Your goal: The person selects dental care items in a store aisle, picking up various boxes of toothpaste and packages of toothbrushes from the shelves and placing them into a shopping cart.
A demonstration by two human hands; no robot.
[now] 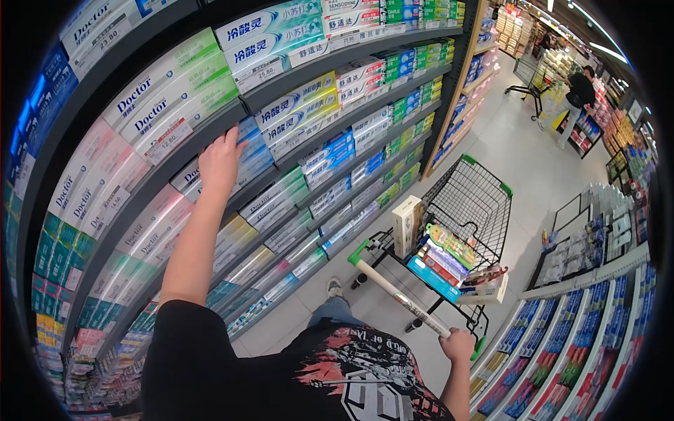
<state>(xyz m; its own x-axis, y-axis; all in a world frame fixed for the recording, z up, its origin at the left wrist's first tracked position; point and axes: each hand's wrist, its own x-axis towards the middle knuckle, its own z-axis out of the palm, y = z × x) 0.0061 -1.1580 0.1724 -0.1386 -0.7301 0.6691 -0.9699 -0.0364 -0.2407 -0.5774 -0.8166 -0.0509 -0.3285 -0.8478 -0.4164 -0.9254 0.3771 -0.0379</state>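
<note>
My left hand (220, 163) reaches to the toothpaste shelves, over a blue and white Doctor toothpaste box (254, 149) just under a shelf edge. Its fingertips touch or nearly touch the shelf edge, and whether they hold anything is hidden. White and green Doctor boxes (172, 88) lie on the shelf above. My right hand (458, 344) is wrapped round the cart handle (400, 295). In the cart (469, 203) sit several packages, among them a blue box (433, 279) and a tall cream box (407, 226).
A person in a dark top (581, 89) stands up the aisle near another cart (531, 78). Shelves of packaged goods (562, 344) line the right side. The grey floor (484, 133) runs between the shelves, past a wooden shelf end (455, 91).
</note>
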